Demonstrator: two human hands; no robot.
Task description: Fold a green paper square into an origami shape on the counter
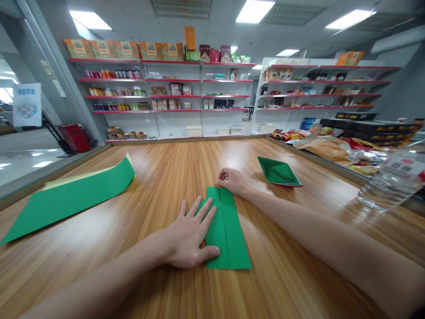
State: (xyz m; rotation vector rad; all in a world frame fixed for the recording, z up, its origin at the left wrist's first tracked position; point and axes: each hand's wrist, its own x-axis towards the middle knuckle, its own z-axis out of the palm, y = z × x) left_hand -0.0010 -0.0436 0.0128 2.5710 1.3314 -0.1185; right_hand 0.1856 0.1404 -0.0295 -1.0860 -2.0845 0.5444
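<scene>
A sheet of green paper point(229, 235) with folded flaps lies on the wooden table in front of me, a lengthwise line running down it. My left hand point(191, 235) rests flat across its left part, fingers spread and pointing away, covering some of that edge. At the paper's far edge my right hand point(231, 180) is curled into a loose fist, touching or just above the paper; nothing shows in its fingers. Beyond my right forearm sits a folded green paper piece point(279, 172), opened like a small boat, with other-coloured layers under it.
On the left lies a curling stack of green sheets point(76, 197) with yellow beneath. A clear plastic bottle point(385, 181) stands at the right, near packaged snacks point(332, 148) and black boxes point(372, 126). Stocked shelves point(172, 95) line the back beyond the table's raised edge.
</scene>
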